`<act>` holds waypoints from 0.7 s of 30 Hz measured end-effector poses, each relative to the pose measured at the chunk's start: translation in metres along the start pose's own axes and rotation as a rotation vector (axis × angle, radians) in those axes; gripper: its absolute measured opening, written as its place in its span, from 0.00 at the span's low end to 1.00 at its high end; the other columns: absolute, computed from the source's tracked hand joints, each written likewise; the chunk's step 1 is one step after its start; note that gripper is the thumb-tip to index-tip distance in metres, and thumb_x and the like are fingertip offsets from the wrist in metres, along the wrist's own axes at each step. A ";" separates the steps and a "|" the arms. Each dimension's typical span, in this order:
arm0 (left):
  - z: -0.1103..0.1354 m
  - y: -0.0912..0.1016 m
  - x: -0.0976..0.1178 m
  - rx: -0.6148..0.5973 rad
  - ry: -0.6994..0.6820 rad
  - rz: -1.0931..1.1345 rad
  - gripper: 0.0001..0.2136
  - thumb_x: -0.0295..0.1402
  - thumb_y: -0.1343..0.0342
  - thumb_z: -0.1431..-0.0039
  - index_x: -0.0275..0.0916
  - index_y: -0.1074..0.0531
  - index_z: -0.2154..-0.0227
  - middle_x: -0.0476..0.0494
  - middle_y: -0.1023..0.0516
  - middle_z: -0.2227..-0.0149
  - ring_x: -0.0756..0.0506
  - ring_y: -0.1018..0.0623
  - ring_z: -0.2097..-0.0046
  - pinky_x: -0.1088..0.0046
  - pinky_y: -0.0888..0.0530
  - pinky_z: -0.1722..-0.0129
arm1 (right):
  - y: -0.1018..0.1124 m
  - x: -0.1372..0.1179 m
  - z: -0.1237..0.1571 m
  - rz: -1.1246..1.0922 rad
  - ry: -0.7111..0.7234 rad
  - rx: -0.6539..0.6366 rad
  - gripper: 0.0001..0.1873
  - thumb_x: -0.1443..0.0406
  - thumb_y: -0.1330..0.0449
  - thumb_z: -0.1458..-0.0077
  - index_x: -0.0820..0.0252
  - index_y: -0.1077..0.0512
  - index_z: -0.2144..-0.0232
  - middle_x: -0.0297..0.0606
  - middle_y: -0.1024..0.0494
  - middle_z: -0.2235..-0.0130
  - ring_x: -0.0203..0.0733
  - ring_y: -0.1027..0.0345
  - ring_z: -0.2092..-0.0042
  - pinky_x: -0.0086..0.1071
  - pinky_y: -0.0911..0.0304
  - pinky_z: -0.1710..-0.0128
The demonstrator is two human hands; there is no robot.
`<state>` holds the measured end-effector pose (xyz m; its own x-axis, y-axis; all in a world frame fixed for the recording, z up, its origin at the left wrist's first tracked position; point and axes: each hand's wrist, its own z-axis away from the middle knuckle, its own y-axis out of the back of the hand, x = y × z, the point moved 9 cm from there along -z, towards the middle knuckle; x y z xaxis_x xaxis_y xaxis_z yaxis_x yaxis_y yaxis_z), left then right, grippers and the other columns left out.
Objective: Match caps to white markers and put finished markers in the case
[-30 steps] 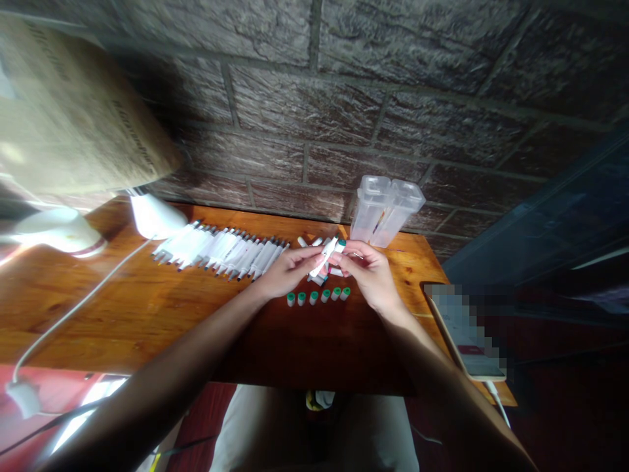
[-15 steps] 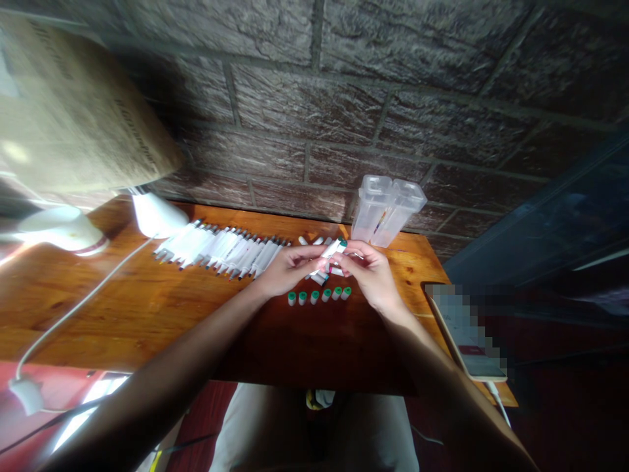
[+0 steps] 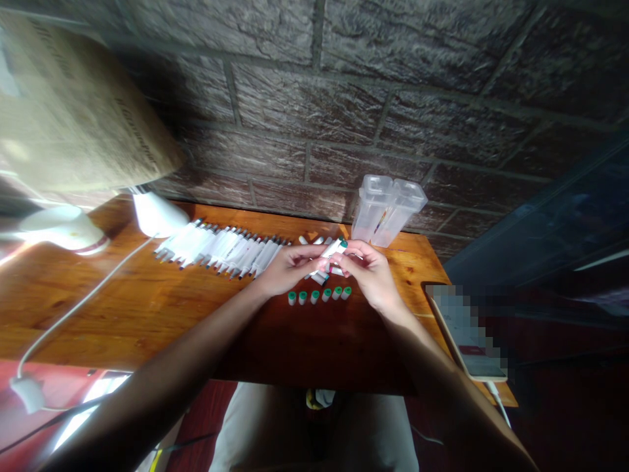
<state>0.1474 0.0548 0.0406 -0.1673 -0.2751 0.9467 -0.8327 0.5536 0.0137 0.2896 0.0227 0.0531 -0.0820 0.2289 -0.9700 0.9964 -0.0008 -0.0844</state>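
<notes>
My left hand (image 3: 291,267) and my right hand (image 3: 367,270) meet over the table, both closed on one white marker (image 3: 333,248) with a green end. It is held tilted, its green end up towards the right. Behind and below my fingers lie several loose white markers (image 3: 320,278), partly hidden by the hands. Nearer to me, several markers stand upright in a row, green ends up, among them one green-topped marker (image 3: 315,296). To the left of my left hand, a long row of white markers (image 3: 228,250) lies side by side.
Two clear plastic cases (image 3: 366,206) stand against the brick wall (image 3: 304,111). A lamp (image 3: 157,213) with a paper-like shade is at the left, its white cord (image 3: 83,305) crossing the wooden table (image 3: 147,321). A tablet (image 3: 464,334) with a cable lies at the right edge.
</notes>
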 end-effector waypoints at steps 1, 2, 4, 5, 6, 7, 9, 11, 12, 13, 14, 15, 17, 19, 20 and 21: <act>0.000 0.000 0.000 0.004 0.003 -0.002 0.19 0.40 0.35 0.43 0.36 0.20 0.51 0.37 0.18 0.50 0.40 0.18 0.52 0.65 0.23 0.51 | 0.000 0.000 0.000 0.003 0.002 -0.001 0.16 0.56 0.26 0.54 0.56 0.22 0.64 0.33 0.21 0.65 0.33 0.36 0.72 0.32 0.38 0.71; 0.000 0.001 0.000 0.008 0.005 -0.001 0.19 0.40 0.35 0.44 0.36 0.20 0.51 0.37 0.18 0.50 0.39 0.18 0.52 0.65 0.23 0.51 | 0.000 -0.001 0.000 0.005 0.003 0.000 0.16 0.56 0.26 0.54 0.56 0.22 0.64 0.33 0.21 0.65 0.33 0.37 0.72 0.32 0.38 0.71; -0.001 0.001 -0.001 0.014 0.006 0.005 0.19 0.40 0.34 0.44 0.36 0.20 0.52 0.37 0.18 0.50 0.39 0.18 0.51 0.64 0.23 0.50 | 0.000 0.000 0.000 0.005 0.000 0.004 0.17 0.56 0.26 0.55 0.56 0.22 0.64 0.33 0.20 0.65 0.33 0.37 0.72 0.32 0.38 0.72; -0.001 0.002 -0.001 0.018 0.007 0.008 0.19 0.41 0.34 0.45 0.36 0.20 0.52 0.37 0.18 0.50 0.39 0.18 0.51 0.64 0.23 0.50 | 0.000 0.000 0.000 0.003 -0.003 0.005 0.17 0.56 0.26 0.55 0.56 0.22 0.64 0.33 0.20 0.65 0.33 0.37 0.72 0.32 0.38 0.72; -0.001 0.002 -0.001 0.021 0.009 0.009 0.19 0.41 0.34 0.45 0.36 0.20 0.52 0.37 0.18 0.50 0.38 0.18 0.51 0.63 0.23 0.50 | 0.000 0.001 0.000 0.000 -0.005 0.007 0.17 0.56 0.26 0.55 0.56 0.21 0.64 0.33 0.20 0.65 0.33 0.37 0.72 0.31 0.38 0.72; -0.001 0.002 -0.001 0.026 0.011 0.007 0.20 0.41 0.33 0.46 0.36 0.19 0.53 0.37 0.18 0.50 0.38 0.18 0.51 0.63 0.23 0.50 | 0.000 0.002 -0.001 -0.002 -0.009 0.006 0.17 0.56 0.26 0.56 0.56 0.21 0.64 0.33 0.20 0.65 0.33 0.37 0.72 0.31 0.38 0.72; -0.001 0.003 -0.002 0.035 0.017 0.003 0.20 0.41 0.33 0.46 0.36 0.19 0.53 0.37 0.18 0.50 0.38 0.18 0.51 0.63 0.23 0.49 | -0.001 0.002 -0.001 0.000 -0.016 0.000 0.17 0.56 0.26 0.56 0.57 0.21 0.64 0.33 0.21 0.66 0.33 0.37 0.72 0.31 0.39 0.73; -0.001 0.003 -0.003 0.038 0.021 0.001 0.20 0.41 0.33 0.46 0.37 0.19 0.52 0.37 0.18 0.51 0.38 0.18 0.51 0.63 0.23 0.50 | -0.003 0.002 0.000 0.013 -0.022 -0.015 0.17 0.57 0.26 0.55 0.58 0.20 0.64 0.32 0.22 0.69 0.33 0.38 0.73 0.31 0.40 0.74; 0.000 0.003 -0.004 0.039 0.022 0.002 0.20 0.41 0.33 0.46 0.37 0.20 0.52 0.37 0.18 0.50 0.38 0.18 0.51 0.63 0.23 0.50 | -0.004 0.001 0.000 0.019 -0.022 -0.018 0.16 0.57 0.27 0.55 0.58 0.20 0.64 0.32 0.23 0.70 0.32 0.38 0.74 0.31 0.40 0.74; 0.000 0.003 -0.004 0.038 0.024 0.005 0.20 0.41 0.33 0.46 0.37 0.20 0.52 0.38 0.18 0.50 0.39 0.18 0.51 0.63 0.23 0.49 | -0.004 0.000 0.001 0.020 -0.018 -0.015 0.17 0.57 0.27 0.55 0.57 0.21 0.64 0.31 0.23 0.70 0.32 0.39 0.74 0.31 0.40 0.74; 0.000 0.002 -0.005 0.035 0.028 0.011 0.20 0.40 0.33 0.46 0.37 0.20 0.51 0.38 0.18 0.50 0.39 0.18 0.51 0.63 0.23 0.49 | -0.004 -0.001 0.001 0.016 -0.010 -0.007 0.18 0.56 0.27 0.55 0.57 0.21 0.62 0.31 0.23 0.69 0.32 0.39 0.74 0.31 0.40 0.75; 0.000 0.002 -0.006 0.036 0.035 0.019 0.21 0.40 0.33 0.46 0.37 0.20 0.51 0.37 0.18 0.50 0.39 0.18 0.51 0.63 0.23 0.50 | -0.005 -0.002 0.002 0.013 -0.004 -0.003 0.19 0.56 0.27 0.55 0.56 0.21 0.61 0.31 0.23 0.68 0.32 0.39 0.74 0.31 0.40 0.75; 0.001 0.002 -0.008 0.047 0.054 0.043 0.21 0.40 0.32 0.47 0.36 0.20 0.52 0.37 0.17 0.51 0.39 0.17 0.53 0.62 0.22 0.50 | -0.007 -0.004 0.003 0.017 0.001 -0.011 0.19 0.55 0.27 0.54 0.56 0.22 0.61 0.31 0.24 0.69 0.32 0.40 0.74 0.31 0.39 0.75; 0.001 0.003 -0.009 0.071 0.071 0.064 0.21 0.40 0.31 0.49 0.36 0.19 0.53 0.37 0.17 0.51 0.39 0.17 0.54 0.61 0.22 0.50 | -0.010 -0.004 0.003 0.038 -0.002 -0.040 0.17 0.55 0.28 0.53 0.57 0.22 0.64 0.31 0.26 0.72 0.32 0.41 0.75 0.31 0.40 0.75; 0.001 0.003 -0.010 0.085 0.077 0.069 0.20 0.40 0.30 0.50 0.36 0.19 0.54 0.37 0.17 0.51 0.39 0.17 0.53 0.60 0.22 0.49 | -0.011 -0.004 0.003 0.046 -0.001 -0.051 0.16 0.54 0.28 0.53 0.58 0.22 0.66 0.31 0.27 0.73 0.32 0.41 0.75 0.31 0.41 0.75; 0.001 0.003 -0.010 0.095 0.080 0.074 0.20 0.40 0.30 0.51 0.36 0.19 0.55 0.37 0.18 0.51 0.39 0.17 0.53 0.59 0.22 0.48 | -0.012 -0.004 0.003 0.050 0.004 -0.056 0.15 0.54 0.28 0.52 0.58 0.22 0.67 0.31 0.28 0.73 0.32 0.41 0.75 0.31 0.41 0.75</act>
<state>0.1457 0.0587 0.0307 -0.1900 -0.1705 0.9669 -0.8665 0.4922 -0.0835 0.2784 0.0192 0.0572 -0.0321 0.2338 -0.9718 0.9988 0.0423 -0.0228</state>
